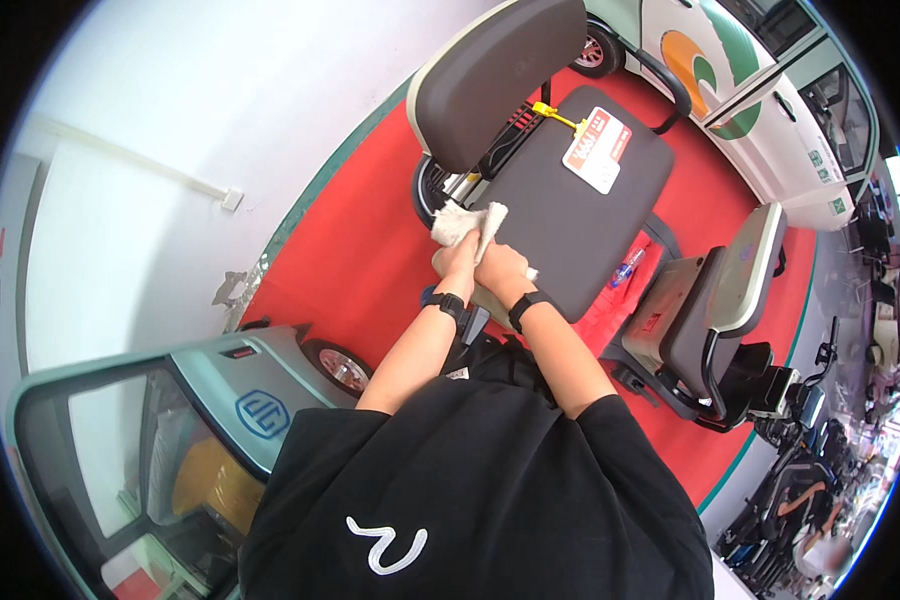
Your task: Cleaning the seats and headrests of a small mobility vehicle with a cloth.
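My left hand (459,259) and my right hand (501,264) are close together at the near left edge of a padded seat, both closed on one cream-coloured cloth (461,223). Part of the cloth sticks up above the fingers, and a small end shows beside my right hand. Beyond them lies the dark brown seat cushion (562,232) of an electric tricycle, with its backrest (495,82) at the upper left. A red and white price card (598,150) on a yellow clip strap (559,117) rests on the cushion.
A plastic bottle (628,267) lies on the red footwell. The front seat (735,285) stands to the right. A white vehicle (765,112) is beyond, a pale green one (225,375) at the lower left, and a white wall (157,150) at the left. A person (821,551) is far off at the lower right.
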Available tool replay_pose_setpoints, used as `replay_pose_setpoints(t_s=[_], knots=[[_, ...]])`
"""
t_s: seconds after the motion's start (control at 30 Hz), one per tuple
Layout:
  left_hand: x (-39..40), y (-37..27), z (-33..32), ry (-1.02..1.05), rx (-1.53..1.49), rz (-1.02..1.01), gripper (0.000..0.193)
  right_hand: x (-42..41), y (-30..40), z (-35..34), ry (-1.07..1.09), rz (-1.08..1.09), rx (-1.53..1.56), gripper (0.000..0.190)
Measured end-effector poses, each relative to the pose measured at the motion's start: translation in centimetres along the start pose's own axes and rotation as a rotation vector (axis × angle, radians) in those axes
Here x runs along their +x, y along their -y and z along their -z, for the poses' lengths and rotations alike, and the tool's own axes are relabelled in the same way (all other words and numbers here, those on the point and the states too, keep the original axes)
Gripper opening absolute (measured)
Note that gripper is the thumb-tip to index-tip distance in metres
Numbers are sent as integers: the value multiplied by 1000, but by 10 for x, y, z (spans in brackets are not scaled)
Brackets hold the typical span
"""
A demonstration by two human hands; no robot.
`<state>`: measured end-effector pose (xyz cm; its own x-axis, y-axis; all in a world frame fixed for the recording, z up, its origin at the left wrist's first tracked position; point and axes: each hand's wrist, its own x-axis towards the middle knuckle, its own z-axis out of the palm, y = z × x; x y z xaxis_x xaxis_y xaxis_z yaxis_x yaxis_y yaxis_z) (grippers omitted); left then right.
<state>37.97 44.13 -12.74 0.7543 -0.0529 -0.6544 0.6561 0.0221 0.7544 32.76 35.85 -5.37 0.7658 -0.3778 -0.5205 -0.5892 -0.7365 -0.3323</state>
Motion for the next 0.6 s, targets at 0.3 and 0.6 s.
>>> replay_pose_setpoints(t_s=[0.3, 0.6], knots=[[-78, 50, -23, -30, -53, -294, 46, -50, -87, -37, -354, 294, -58, 51], [-142, 82, -51, 85, 56, -227, 66, -88, -157, -49, -403, 389, 80, 46]])
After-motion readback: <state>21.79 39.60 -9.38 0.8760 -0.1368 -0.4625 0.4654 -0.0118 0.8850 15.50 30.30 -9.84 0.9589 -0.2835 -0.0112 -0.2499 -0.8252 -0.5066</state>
